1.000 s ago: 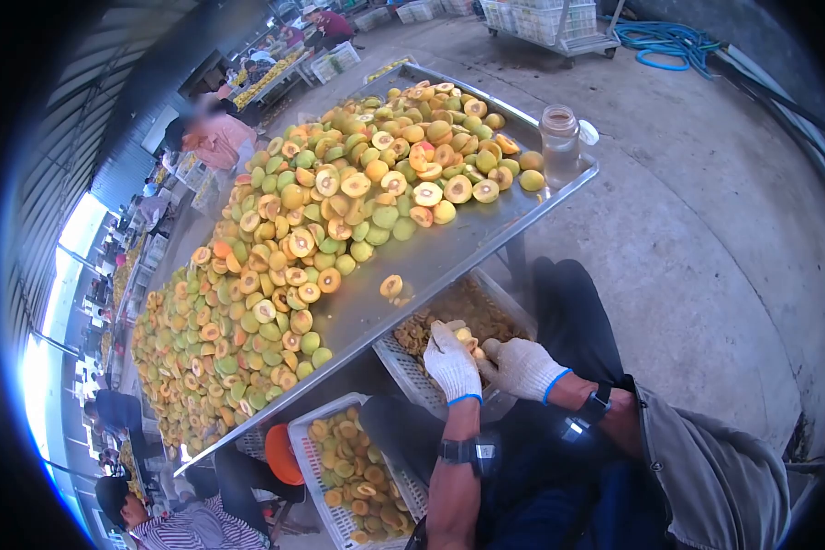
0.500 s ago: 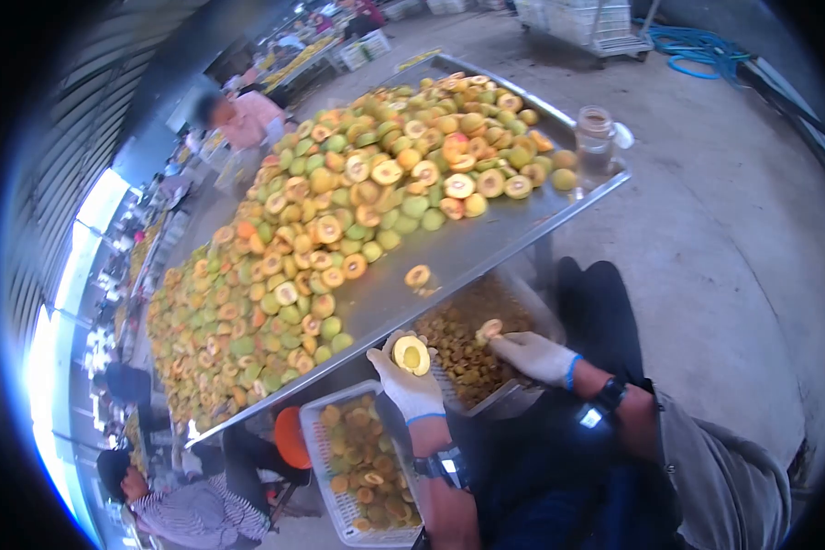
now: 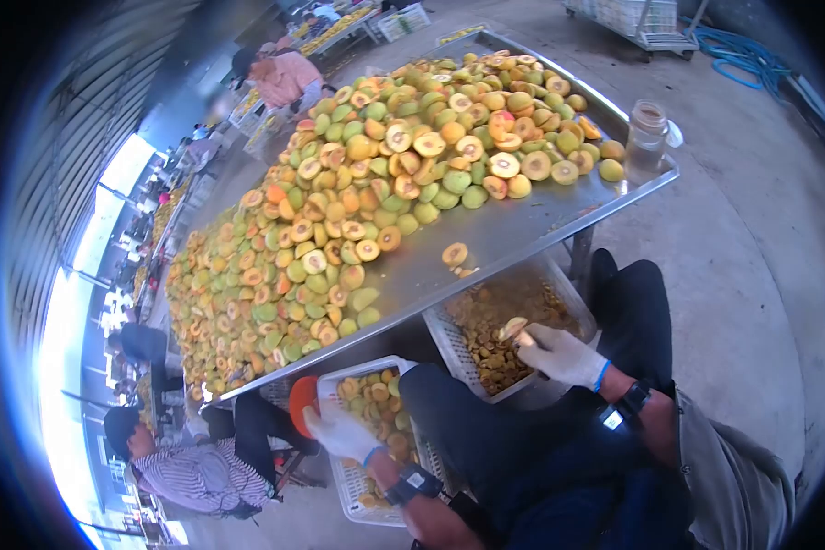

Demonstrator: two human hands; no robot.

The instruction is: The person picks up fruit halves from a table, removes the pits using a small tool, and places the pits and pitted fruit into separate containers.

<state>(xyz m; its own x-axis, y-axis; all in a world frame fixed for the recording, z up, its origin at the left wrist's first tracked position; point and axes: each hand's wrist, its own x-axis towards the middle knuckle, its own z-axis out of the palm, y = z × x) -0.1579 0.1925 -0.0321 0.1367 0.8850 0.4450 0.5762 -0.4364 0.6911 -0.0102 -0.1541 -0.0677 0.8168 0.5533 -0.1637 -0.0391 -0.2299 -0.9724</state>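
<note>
Holds a pale piece of halved stone fruit [image 3: 513, 327] pinched in the gloved right hand [image 3: 564, 356], its long axis slanting from lower left to upper right in the view, directly above a white crate [image 3: 451, 351] of what look like brown pits and scraps [image 3: 495, 367]. Has the gloved left hand [image 3: 339, 433] well apart from the right, over the side of a second crate [image 3: 346, 486] holding fruit halves [image 3: 385, 417], just beside an orange container [image 3: 303, 403]; leaves unclear any grip there, with the palm out of sight. Sits at a metal counter [image 3: 513, 225] with a heap of green and yellow halves [image 3: 357, 202] across its far and left parts, and with a loose half [image 3: 455, 254] on bare metal by the near edge, ahead and to the left of the right hand, nearer to it than to the left. Faces a clear jar [image 3: 647, 137] at the counter's right corner. Takes in, farther off, a concrete floor [image 3: 742, 275], a blue hose [image 3: 738, 57], a crate-laden trolley [image 3: 632, 27], a striped-sleeved co-worker [image 3: 197, 472] seated at left and a person in pink [image 3: 284, 81] past the heap, under a ribbed roof [image 3: 110, 92].
</note>
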